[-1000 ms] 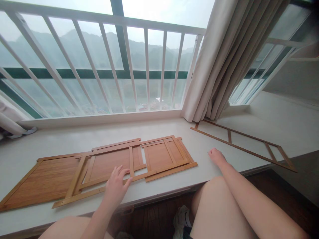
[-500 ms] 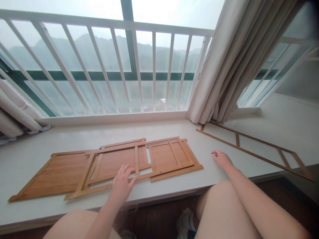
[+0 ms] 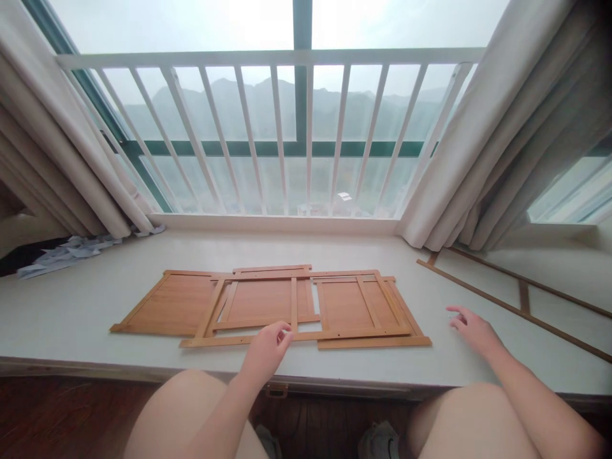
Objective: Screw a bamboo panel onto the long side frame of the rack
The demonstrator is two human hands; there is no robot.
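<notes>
A stack of flat wooden panels and slatted wooden frames lies on the white window ledge. My left hand rests at the near edge of the front frame, fingers curled with the tips on its lower rail. My right hand hovers over the bare ledge to the right of the stack, fingers loosely spread and holding nothing. My knees show at the bottom of the view.
A long thin wooden ladder-like frame lies on the ledge at the right. Curtains hang at both sides of a white railing. Crumpled paper sits at the far left.
The view has swung left, so the panels now sit in the middle. My left hand's fingers have curled onto the frame's near rail. My right hand has lifted slightly off the ledge.
</notes>
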